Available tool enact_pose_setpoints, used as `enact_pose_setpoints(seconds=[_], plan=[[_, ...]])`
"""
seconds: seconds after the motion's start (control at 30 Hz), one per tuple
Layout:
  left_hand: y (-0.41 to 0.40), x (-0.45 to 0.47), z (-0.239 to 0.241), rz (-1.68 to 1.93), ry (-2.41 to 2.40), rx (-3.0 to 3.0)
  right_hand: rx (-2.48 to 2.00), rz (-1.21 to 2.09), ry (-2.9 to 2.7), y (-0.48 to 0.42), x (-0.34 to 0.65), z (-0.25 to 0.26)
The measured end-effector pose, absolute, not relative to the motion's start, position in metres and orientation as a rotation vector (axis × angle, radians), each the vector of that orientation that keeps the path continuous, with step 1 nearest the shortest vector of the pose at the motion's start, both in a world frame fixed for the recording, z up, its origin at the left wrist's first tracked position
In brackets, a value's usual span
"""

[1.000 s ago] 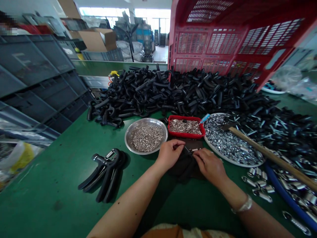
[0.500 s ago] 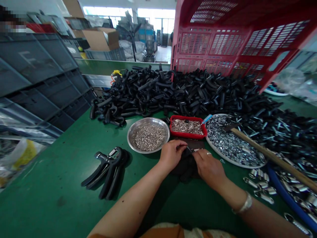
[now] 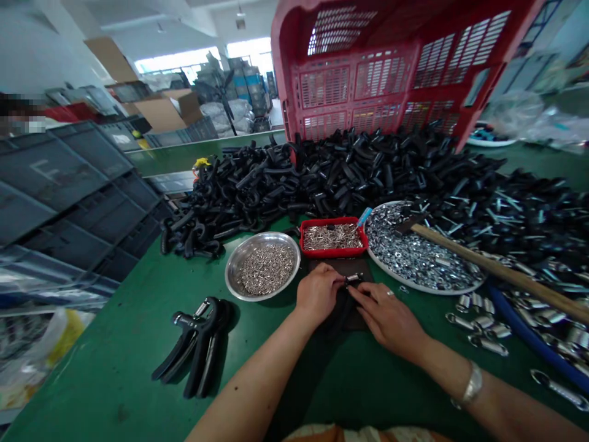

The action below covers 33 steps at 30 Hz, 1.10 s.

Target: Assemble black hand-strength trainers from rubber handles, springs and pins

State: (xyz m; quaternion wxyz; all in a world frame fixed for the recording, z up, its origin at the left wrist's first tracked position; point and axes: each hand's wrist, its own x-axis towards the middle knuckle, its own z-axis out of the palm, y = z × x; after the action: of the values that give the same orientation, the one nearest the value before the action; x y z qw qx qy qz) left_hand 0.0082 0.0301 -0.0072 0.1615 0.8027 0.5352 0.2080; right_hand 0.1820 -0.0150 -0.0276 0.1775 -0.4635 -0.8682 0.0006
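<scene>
My left hand (image 3: 316, 292) and my right hand (image 3: 387, 316) meet over a black hand-gripper part (image 3: 343, 307) lying on a dark pad (image 3: 356, 267) on the green table (image 3: 115, 362). Both hands pinch around a small metal piece (image 3: 353, 278) at the top of that part. Just beyond the hands stand a round steel bowl of small metal pieces (image 3: 263, 265), a red tray of pins (image 3: 333, 236) and a wide plate of shiny nuts (image 3: 416, 253). Assembled black hand grippers (image 3: 199, 344) lie to the left.
A large heap of black handles (image 3: 350, 178) fills the back of the table, with a tipped red crate (image 3: 391, 67) behind it. A wooden-handled hammer (image 3: 497, 270) rests across the plate. Metal springs (image 3: 481, 322) lie at right. Grey crates (image 3: 69, 190) are stacked at left.
The view has swung and tilted. My hands have stayed together on the black part, with the right hand's fingers now lying flatter over it.
</scene>
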Motion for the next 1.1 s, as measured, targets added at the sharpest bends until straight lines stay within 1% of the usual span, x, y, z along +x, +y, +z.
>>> enact_pose_setpoints(seconds=[0.27,0.43,0.7,0.9,1.0,1.1], plan=[[0.032,0.014,-0.002,0.468,1.597,2.393,-1.268,0.045,-2.424,-0.014,0.189,-0.031],[0.029,0.015,-0.001,0.351,1.537,2.493,-1.249,0.083,-2.42,-0.014,0.192,-0.034],[0.013,0.023,-0.012,0.206,1.724,2.538,-1.24,0.134,-2.407,-0.013,0.194,-0.035],[0.015,0.018,-0.006,0.247,1.613,2.614,-1.255,0.114,-2.418,-0.014,0.188,-0.033],[0.015,0.009,-0.01,0.383,1.472,2.638,-1.312,-0.041,-2.408,-0.01,0.202,-0.018],[0.014,-0.001,-0.016,0.648,1.41,2.537,-1.649,-0.422,-2.22,-0.002,0.251,0.002]])
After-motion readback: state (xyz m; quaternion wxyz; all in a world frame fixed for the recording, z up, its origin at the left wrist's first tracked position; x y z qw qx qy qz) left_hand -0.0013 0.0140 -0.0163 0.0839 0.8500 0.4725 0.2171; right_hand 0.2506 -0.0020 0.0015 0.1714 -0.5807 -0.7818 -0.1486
